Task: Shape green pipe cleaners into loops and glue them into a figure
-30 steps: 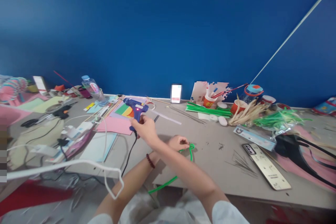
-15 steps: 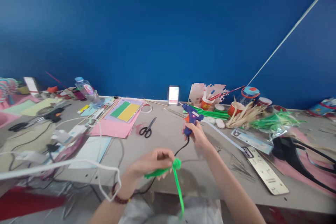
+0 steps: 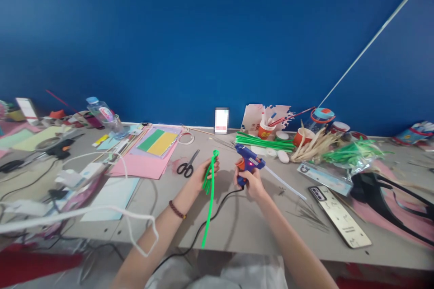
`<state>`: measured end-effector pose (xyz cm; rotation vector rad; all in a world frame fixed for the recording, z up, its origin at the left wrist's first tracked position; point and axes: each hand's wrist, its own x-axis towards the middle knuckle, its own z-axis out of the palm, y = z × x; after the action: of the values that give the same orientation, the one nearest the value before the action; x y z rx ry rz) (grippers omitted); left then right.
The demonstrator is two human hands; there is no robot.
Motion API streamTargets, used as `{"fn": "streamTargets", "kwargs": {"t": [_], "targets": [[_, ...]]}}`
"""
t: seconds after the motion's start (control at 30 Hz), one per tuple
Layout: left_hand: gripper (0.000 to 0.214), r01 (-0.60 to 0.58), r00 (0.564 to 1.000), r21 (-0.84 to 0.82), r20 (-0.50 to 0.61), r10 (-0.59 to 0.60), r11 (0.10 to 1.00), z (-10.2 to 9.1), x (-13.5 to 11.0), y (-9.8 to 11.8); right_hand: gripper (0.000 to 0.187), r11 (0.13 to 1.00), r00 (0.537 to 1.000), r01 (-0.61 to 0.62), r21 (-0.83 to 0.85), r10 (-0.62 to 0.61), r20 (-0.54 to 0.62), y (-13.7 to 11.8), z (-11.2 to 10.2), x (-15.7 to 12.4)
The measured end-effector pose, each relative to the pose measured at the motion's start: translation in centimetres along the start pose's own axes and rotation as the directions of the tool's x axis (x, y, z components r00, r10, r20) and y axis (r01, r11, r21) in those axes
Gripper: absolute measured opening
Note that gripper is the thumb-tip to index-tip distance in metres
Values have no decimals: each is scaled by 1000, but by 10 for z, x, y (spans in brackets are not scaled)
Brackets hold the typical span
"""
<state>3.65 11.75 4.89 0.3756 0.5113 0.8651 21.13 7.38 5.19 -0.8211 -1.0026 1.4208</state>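
Observation:
My right hand [image 3: 251, 182] is wrapped round the handle of a blue and orange hot glue gun [image 3: 249, 158], whose small red light glows. A clear glue stick [image 3: 285, 181] juts from its back end, and the black cord [image 3: 222, 203] runs down from the handle. In my left hand [image 3: 206, 174] are bright green pipe cleaners [image 3: 212, 189], bunched at the top with one long strand hanging toward the table edge. The glue gun's nozzle points toward the bunched top, with a gap between them. Black-handled scissors [image 3: 188, 165] lie open left of my left hand.
Pink paper [image 3: 145, 167] and green and yellow sheets [image 3: 158, 142] lie to the left, near a plastic bottle [image 3: 105, 113]. Green pipe cleaners [image 3: 264, 141] and a red cup of pens [image 3: 266, 131] are at the back. A phone [image 3: 342, 219] lies right. A white cable [image 3: 84, 212] crosses the left front.
My left hand has lifted the green pipe cleaners up and forward from near the table's front edge, close to the glue gun. The right hand still holds the gun, now slightly lower in view.

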Motion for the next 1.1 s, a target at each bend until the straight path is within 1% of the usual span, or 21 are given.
{"fn": "streamTargets", "kwargs": {"t": [0.03, 0.13, 0.2, 0.33, 0.43, 0.5, 0.63, 0.77, 0.87, 0.97, 1.1], "targets": [[10, -4, 1000, 31, -5, 4, 1000, -3, 0, -1, 26, 1000, 1000, 8, 4, -8, 4, 3, -2, -1], [22, -92, 994, 122, -40, 98, 988, -11, 1, -4, 23, 999, 999, 36, -8, -36, 13, 8, -5, -4], [27, -129, 988, 168, -60, 141, 977, -15, 1, -6, 21, 999, 999, 38, 2, -38, 17, 10, -6, -5], [32, -172, 975, 248, -94, 200, 953, -17, 2, -6, 16, 998, 999, 49, 29, -49, 8, 13, -5, -7], [32, -169, 975, 308, -89, 205, 936, -16, 1, -6, 12, 997, 997, 71, 30, -71, -17, 15, -6, -8], [29, -177, 972, 324, -92, 217, 929, -15, 0, -7, 12, 996, 997, 74, 41, -73, -28, 15, -6, -8], [27, -249, 953, 350, -79, 293, 903, -15, 2, -9, 12, 995, 996, 83, 61, -80, -49, 14, -7, -8], [28, -317, 926, 367, -82, 370, 875, -17, 5, -10, 13, 992, 994, 90, 85, -84, -72, 11, -8, -6], [30, -332, 918, 368, -83, 387, 868, -19, 6, -10, 15, 990, 992, 102, 97, -94, -82, 10, -8, -6], [36, -334, 906, 450, -89, 414, 828, -23, 8, -12, 20, 991, 992, 96, 95, -88, -85, 10, -8, -5], [37, -343, 868, 586, -100, 486, 734, -28, 12, -13, 23, 995, 994, 70, 68, -64, -89, 13, -9, -4]]}}
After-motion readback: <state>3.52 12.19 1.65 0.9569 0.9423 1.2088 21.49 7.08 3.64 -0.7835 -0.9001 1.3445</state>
